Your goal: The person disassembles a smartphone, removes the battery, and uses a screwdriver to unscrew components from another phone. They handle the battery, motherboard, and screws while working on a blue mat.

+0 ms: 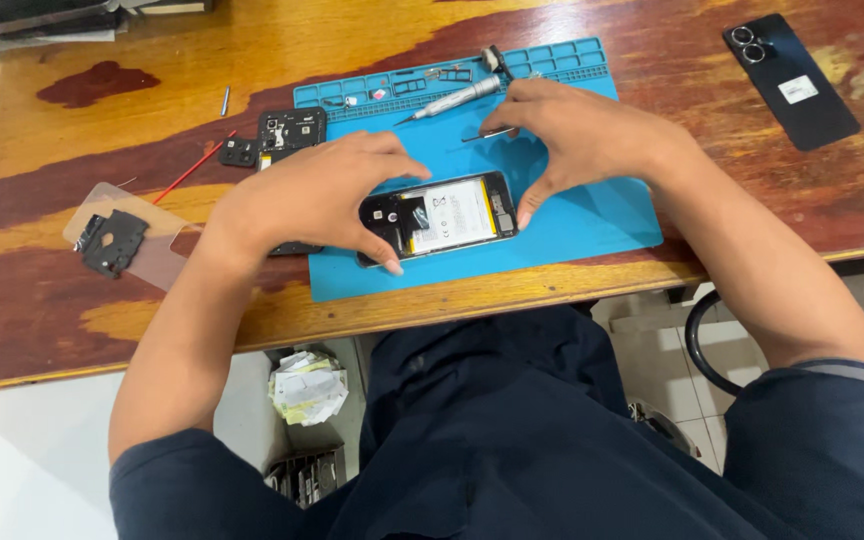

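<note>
Left grip: your left hand [302,195] arches over the opened phone [439,217], thumb pressing its near-left edge.
Phone: it lies on the blue mat [592,215] between your hands, long axis running left to right.
Right grip: your right hand [582,135] pinches tweezers [487,133] while its thumb steadies the phone's right end.

On the worn wooden tabletop [102,300] I see a dark phone back cover [790,80] lying camera-side up at the far right, well apart from the blue work mat [592,215]. A metal screwdriver [452,100] rests on the mat's far edge beside its small part trays. To the left lie a red stick [192,170], black inner plates [290,130] and a clear sheet [142,250] bearing a black bracket [112,240].
</note>
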